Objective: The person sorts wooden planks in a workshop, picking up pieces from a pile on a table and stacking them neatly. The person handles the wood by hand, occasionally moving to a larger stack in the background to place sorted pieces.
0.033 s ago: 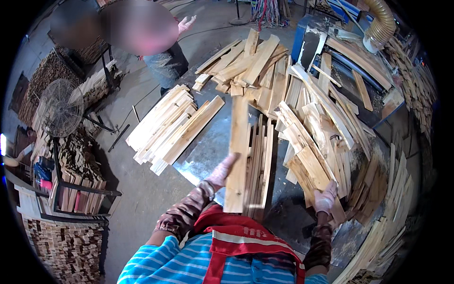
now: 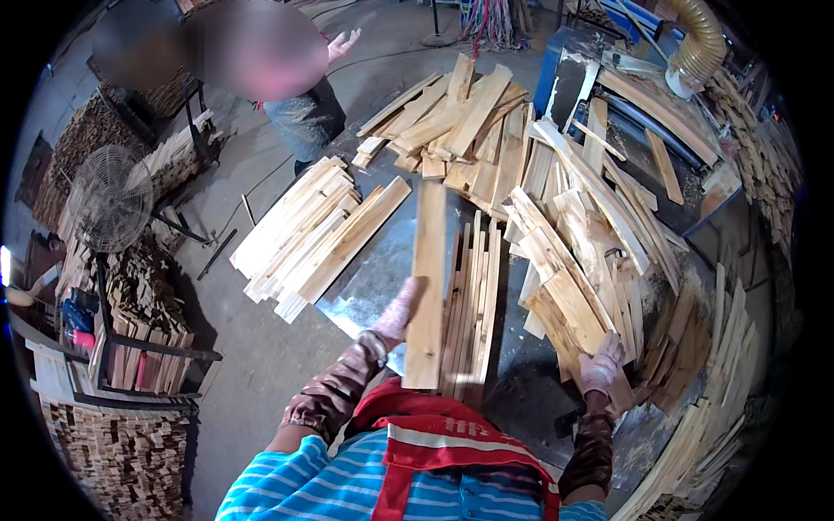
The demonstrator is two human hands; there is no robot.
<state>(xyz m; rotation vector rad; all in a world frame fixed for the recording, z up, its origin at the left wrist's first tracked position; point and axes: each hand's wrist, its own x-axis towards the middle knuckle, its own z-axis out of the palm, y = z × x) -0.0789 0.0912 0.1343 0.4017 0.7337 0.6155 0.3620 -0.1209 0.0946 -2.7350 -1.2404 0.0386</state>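
Observation:
A long, pale wooden board (image 2: 426, 286) points away from me over the metal table. My left hand (image 2: 401, 313), in a light glove, is closed on the board's left edge, its fingers partly hidden beneath. Just right of that board, several narrow boards (image 2: 476, 304) stand on edge in a row. My right hand (image 2: 601, 363), gloved too, lies on the near end of a board (image 2: 575, 304) in the right-hand pile, fingers stretched out over the wood. To the left, a fanned stack of pale boards (image 2: 317, 234) rests on the table.
A heap of loose boards (image 2: 460, 108) covers the table's far end. Back right stands a machine (image 2: 643, 122) with a ribbed hose (image 2: 702, 43). At the left are a fan (image 2: 110, 198) and stacked wood (image 2: 122, 451). Another person (image 2: 304, 117) stands beyond the table.
My left hand and its board have shifted slightly left, away from the row of boards on edge. The fingers of my right hand have straightened over the board at the right.

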